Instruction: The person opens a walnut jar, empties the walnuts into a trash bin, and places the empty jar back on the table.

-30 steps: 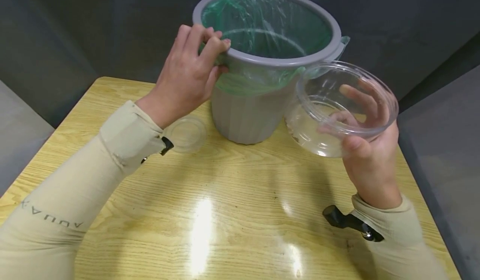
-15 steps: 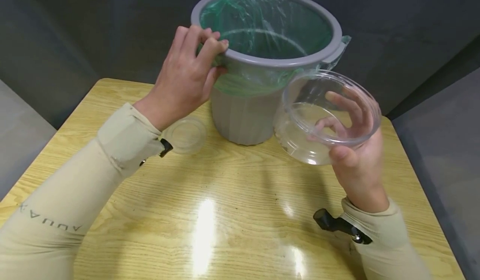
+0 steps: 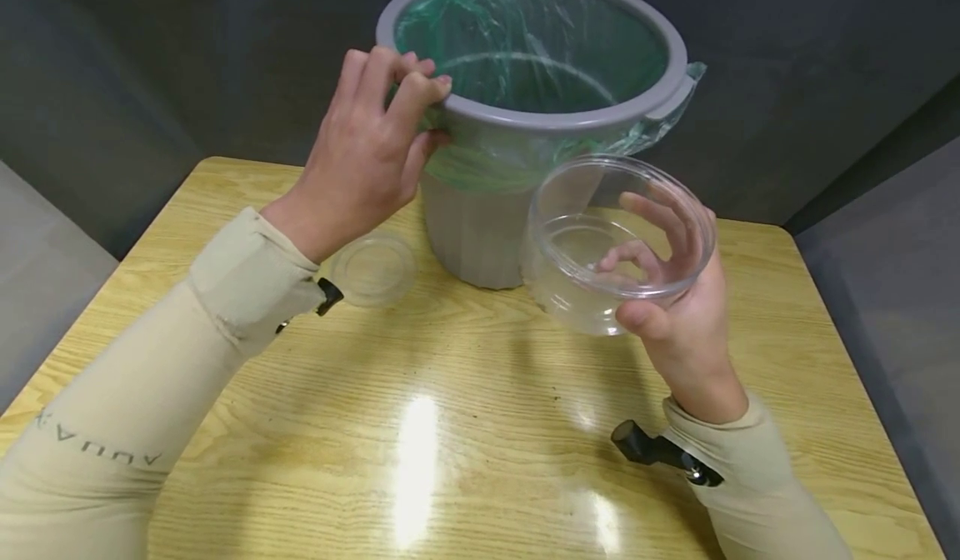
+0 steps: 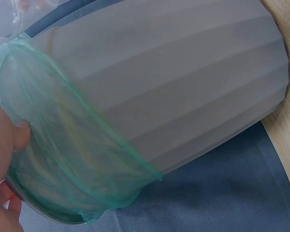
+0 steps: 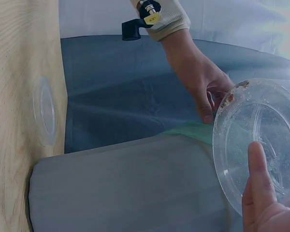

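Note:
A grey trash can (image 3: 480, 235) with a green plastic liner (image 3: 480, 164) folded over its rim stands at the back of the table. My left hand (image 3: 367, 131) grips its near left rim, thumb outside over the liner and fingers over the edge. In front of the can's right side, my right hand (image 3: 686, 293) holds a clear round plastic bowl (image 3: 577, 281), tilted, with thumb at the rim and fingers behind it. In the right wrist view, brownish bits (image 5: 228, 100) stick to the bowl's base edge. Inside the can, the liner shows with nothing on it.
A clear round lid (image 3: 373, 270) lies flat on the wooden table (image 3: 480, 443), left of the can's base. Dark cloth panels (image 3: 262, 60) rise behind and beside the table. A few dark specks dot the tabletop.
The right hand has moved left and slightly down with the bowl, away from the can's right edge. The left hand keeps its grip on the rim, and the can has tipped very slightly.

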Demonstrator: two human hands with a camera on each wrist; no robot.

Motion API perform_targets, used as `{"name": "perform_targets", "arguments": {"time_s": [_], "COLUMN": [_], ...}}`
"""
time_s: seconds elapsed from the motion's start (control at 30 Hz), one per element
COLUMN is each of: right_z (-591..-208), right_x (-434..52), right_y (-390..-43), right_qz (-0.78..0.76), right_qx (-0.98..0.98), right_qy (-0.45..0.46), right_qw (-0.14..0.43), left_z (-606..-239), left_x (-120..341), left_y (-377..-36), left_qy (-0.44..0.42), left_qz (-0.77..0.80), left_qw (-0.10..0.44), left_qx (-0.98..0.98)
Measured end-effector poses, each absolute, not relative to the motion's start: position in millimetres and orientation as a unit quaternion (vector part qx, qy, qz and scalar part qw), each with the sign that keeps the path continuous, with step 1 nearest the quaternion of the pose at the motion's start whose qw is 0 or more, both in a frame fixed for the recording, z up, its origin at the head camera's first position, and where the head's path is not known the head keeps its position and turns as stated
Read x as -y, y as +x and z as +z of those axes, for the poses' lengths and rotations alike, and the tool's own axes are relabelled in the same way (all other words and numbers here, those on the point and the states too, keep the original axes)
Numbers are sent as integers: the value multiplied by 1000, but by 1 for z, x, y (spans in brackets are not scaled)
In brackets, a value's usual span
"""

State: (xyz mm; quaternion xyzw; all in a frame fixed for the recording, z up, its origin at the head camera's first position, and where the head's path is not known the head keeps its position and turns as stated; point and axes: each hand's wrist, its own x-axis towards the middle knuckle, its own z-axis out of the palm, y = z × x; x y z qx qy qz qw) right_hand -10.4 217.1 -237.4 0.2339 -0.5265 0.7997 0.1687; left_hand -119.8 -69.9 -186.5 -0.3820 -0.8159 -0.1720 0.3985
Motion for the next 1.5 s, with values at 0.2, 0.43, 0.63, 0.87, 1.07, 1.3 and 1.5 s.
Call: {"name": "perform_targets", "arguments": {"time_s": [0.2, 0.43, 0.63, 0.87, 1.07, 1.3, 1.5], "right_z": [-242, -250, -258, -267, -277, -287, -295], "right_x": [-212, -203, -197, -192, -190, -187, -184], "right_y": [-8, -7, -8, -10, -12, -16, -18], "right_qz": [801, 794, 799, 799, 798, 790, 788], "right_qx": [528, 545, 533, 526, 522, 522, 521], "right_qy": [236, 245, 260, 279, 297, 318, 323], "right_qw": [152, 115, 99, 88, 58, 52, 51], "left_z": [-186, -186, -183, -182, -182, -181, -182], "left_x": [75, 84, 86, 85, 85, 85, 85], "left_y": [-119, -116, -115, -115, -115, -115, -115], "left_qy": [-388, -385, -387, -390, -389, -392, -393], "left_qz": [-175, -177, -178, -175, -175, -171, -168], "left_qw": [401, 403, 400, 399, 396, 400, 399], "left_qx": [811, 812, 811, 811, 813, 810, 811]}}
